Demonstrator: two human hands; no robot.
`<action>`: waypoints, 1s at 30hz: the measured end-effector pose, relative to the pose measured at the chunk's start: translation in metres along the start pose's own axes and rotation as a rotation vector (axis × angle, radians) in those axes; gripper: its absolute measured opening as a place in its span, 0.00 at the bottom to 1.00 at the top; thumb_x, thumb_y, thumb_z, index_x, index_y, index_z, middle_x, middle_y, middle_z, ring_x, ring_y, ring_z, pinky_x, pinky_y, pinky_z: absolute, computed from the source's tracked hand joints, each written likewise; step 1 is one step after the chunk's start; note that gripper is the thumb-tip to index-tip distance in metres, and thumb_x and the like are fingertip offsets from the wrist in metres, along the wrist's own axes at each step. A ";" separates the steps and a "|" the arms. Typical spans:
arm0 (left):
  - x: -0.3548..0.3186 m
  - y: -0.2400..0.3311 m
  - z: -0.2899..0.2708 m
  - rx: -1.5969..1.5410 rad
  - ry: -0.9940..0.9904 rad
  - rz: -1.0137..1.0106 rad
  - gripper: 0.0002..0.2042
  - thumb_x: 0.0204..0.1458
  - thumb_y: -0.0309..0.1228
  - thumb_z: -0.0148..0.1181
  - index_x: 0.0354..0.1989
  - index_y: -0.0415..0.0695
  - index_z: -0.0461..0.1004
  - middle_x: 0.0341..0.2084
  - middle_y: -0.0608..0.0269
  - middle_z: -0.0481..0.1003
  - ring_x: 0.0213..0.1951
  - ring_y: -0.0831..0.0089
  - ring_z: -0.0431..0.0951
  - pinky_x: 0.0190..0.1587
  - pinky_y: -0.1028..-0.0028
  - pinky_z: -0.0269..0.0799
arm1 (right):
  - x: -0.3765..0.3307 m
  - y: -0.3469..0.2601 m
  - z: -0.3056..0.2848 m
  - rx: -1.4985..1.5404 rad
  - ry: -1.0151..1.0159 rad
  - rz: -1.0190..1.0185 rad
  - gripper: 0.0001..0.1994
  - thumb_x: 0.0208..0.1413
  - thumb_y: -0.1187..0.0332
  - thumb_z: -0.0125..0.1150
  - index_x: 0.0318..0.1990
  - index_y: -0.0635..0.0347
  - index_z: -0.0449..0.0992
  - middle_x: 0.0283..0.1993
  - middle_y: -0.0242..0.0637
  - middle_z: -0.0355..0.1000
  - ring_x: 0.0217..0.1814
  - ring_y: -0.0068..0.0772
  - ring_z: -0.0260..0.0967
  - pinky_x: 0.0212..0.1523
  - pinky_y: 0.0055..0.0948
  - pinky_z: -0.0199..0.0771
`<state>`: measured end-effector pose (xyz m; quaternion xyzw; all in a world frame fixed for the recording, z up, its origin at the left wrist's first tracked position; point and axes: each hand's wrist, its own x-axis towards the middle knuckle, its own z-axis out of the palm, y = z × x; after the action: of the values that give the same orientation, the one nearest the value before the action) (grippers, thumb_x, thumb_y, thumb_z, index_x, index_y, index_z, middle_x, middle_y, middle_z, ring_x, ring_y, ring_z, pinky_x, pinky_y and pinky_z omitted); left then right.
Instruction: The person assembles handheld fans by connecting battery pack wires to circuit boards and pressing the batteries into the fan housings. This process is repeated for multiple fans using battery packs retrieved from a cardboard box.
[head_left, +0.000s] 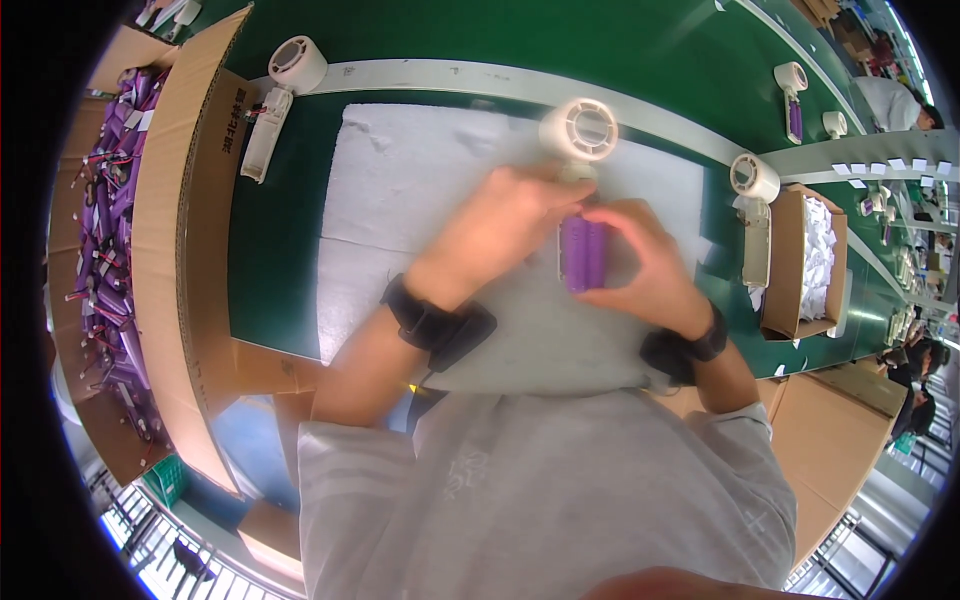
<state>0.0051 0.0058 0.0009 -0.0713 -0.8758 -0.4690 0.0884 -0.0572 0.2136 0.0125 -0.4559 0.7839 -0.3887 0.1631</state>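
A white handheld fan (579,130) lies on the white foam mat (400,190), its round head pointing away from me. Both hands grip its handle. My left hand (497,222) wraps the handle from the left, fingers near the fan's neck. My right hand (645,262) holds the right side and presses a purple battery pack (584,252) that sits in the open handle. Black straps circle both wrists.
A second white fan (280,95) lies at the mat's far left, a third fan (755,205) at the right beside a cardboard box of white parts (812,262). A long cardboard box of purple batteries (110,250) stands at my left. Another person (900,100) works far right.
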 end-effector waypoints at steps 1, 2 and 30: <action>-0.001 0.000 -0.001 0.013 -0.012 0.005 0.17 0.47 0.19 0.63 0.48 0.42 0.79 0.39 0.49 0.78 0.33 0.52 0.80 0.35 0.64 0.77 | 0.001 -0.001 0.001 -0.001 -0.002 0.001 0.38 0.31 0.68 0.80 0.56 0.59 0.70 0.54 0.40 0.69 0.56 0.42 0.67 0.56 0.37 0.71; -0.001 0.001 -0.001 0.026 -0.024 0.009 0.17 0.47 0.19 0.63 0.48 0.42 0.79 0.39 0.48 0.78 0.34 0.51 0.80 0.36 0.63 0.77 | 0.001 -0.002 0.003 -0.028 0.013 -0.027 0.37 0.31 0.69 0.80 0.55 0.59 0.70 0.55 0.40 0.68 0.55 0.43 0.67 0.55 0.37 0.72; 0.006 0.003 -0.017 -0.170 -0.128 -0.042 0.19 0.46 0.21 0.67 0.50 0.44 0.79 0.41 0.48 0.80 0.36 0.61 0.83 0.44 0.69 0.78 | 0.002 -0.005 0.017 0.007 0.157 0.051 0.27 0.34 0.75 0.78 0.46 0.60 0.72 0.55 0.42 0.66 0.55 0.45 0.69 0.54 0.37 0.75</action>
<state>0.0015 -0.0069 0.0136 -0.0900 -0.8380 -0.5380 0.0161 -0.0452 0.2025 0.0054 -0.4034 0.8042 -0.4216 0.1126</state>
